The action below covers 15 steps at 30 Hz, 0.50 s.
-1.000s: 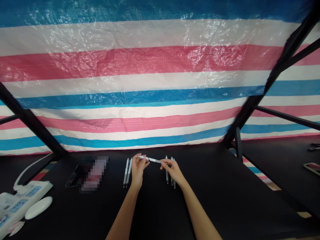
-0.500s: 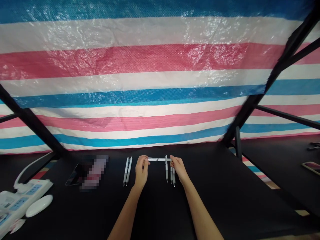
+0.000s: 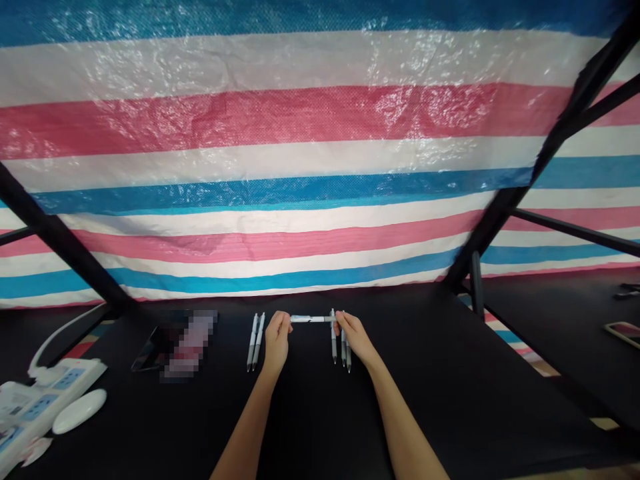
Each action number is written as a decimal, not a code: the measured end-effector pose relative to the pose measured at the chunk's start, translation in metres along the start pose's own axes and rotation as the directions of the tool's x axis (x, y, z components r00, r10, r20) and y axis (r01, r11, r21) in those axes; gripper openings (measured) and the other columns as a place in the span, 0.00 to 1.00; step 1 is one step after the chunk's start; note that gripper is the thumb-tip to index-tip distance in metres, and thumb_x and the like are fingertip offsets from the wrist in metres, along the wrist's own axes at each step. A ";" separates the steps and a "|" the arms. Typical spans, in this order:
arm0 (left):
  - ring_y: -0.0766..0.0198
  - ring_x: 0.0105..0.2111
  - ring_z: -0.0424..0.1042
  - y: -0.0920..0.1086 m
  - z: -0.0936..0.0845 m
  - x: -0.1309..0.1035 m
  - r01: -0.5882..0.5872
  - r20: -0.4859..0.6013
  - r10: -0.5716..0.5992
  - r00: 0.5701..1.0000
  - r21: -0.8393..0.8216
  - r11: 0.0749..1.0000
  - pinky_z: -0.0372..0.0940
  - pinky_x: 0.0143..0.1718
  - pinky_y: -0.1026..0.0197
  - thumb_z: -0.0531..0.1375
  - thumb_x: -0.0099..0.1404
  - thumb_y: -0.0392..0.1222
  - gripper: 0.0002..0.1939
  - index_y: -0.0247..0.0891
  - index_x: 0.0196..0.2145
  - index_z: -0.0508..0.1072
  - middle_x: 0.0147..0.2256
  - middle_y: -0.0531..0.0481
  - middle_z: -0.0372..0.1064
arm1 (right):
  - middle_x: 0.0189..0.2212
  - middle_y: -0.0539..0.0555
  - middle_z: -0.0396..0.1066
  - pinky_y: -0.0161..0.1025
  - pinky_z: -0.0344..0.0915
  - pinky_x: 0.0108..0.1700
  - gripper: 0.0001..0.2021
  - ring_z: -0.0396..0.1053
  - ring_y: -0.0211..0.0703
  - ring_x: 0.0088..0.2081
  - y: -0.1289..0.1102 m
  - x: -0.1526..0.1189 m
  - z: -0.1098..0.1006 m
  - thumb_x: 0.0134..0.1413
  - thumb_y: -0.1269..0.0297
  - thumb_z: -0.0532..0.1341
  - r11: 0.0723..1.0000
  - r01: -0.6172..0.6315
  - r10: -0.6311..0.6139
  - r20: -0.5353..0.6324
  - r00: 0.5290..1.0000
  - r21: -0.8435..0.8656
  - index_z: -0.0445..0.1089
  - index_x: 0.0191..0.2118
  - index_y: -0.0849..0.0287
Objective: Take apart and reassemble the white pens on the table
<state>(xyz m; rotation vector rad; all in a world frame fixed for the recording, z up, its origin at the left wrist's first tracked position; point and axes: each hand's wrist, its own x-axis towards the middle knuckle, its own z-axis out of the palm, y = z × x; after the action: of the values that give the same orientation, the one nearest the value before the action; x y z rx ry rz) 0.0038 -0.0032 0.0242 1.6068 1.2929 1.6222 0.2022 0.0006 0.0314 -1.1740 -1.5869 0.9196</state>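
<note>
Between my two hands a white pen with a grey grip (image 3: 311,319) is held level, above the black table (image 3: 310,413). My left hand (image 3: 278,337) pinches its left end, and my right hand (image 3: 352,333) pinches the grey end on the right. Several similar pens (image 3: 334,343) lie side by side just below and beside my right hand, which partly hides them. To the left of my left hand rest two more pens (image 3: 256,341), close together and pointing toward me.
A dark phone-like object (image 3: 150,348), partly blurred out, lies at the left. Nearer me are a white power strip (image 3: 65,383) and a white oval object (image 3: 79,411). Black frame bars (image 3: 480,247) and a striped sheet (image 3: 280,200) bound the far side. Another phone (image 3: 625,331) lies far right.
Both hands and the held pen have shifted slightly left. The pen appears turned about its length, with a bluish-tinted left part now showing. The pens on the table have stayed in place.
</note>
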 end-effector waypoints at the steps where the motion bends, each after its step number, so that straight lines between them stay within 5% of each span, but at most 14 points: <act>1: 0.66 0.24 0.58 0.000 -0.001 0.000 0.000 0.003 0.000 1.000 0.006 1.000 0.55 0.28 0.63 0.48 0.65 0.50 0.19 0.39 0.20 0.60 0.22 0.54 0.54 | 0.19 0.50 0.63 0.34 0.58 0.31 0.26 0.63 0.39 0.25 -0.001 0.000 0.000 0.57 0.45 0.46 1.000 0.008 -0.008 0.004 1.000 -0.007 0.62 0.18 0.58; 6: 0.66 0.24 0.57 0.001 -0.001 -0.001 0.019 0.013 -0.019 1.000 0.020 1.000 0.53 0.27 0.64 0.48 0.65 0.51 0.20 0.39 0.19 0.59 0.21 0.55 0.54 | 0.21 0.51 0.66 0.36 0.59 0.36 0.25 0.65 0.40 0.28 -0.001 0.000 -0.001 0.56 0.46 0.48 1.000 0.023 -0.023 0.010 1.000 -0.009 0.64 0.19 0.58; 12: 0.67 0.23 0.59 -0.001 0.005 -0.008 0.137 0.038 -0.135 0.990 -0.042 0.990 0.54 0.27 0.65 0.47 0.64 0.55 0.20 0.38 0.23 0.62 0.21 0.55 0.56 | 0.17 0.49 0.60 0.34 0.57 0.28 0.25 0.60 0.37 0.21 0.005 0.002 0.000 0.56 0.45 0.48 0.997 -0.064 0.065 -0.024 0.998 0.052 0.60 0.17 0.58; 15: 0.70 0.19 0.53 0.000 0.006 -0.008 0.170 0.106 -0.168 0.980 -0.007 0.985 0.48 0.22 0.65 0.53 0.60 0.55 0.21 0.38 0.19 0.58 0.18 0.57 0.51 | 0.14 0.48 0.59 0.34 0.57 0.27 0.25 0.59 0.36 0.19 0.005 0.002 0.001 0.55 0.44 0.49 0.990 -0.082 0.080 0.026 0.997 0.116 0.59 0.16 0.58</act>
<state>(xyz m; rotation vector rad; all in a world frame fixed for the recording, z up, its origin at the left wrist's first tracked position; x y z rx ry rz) 0.0108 -0.0086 0.0195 1.5076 1.3199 1.4234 0.2025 0.0039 0.0270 -1.1565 -1.4903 1.0660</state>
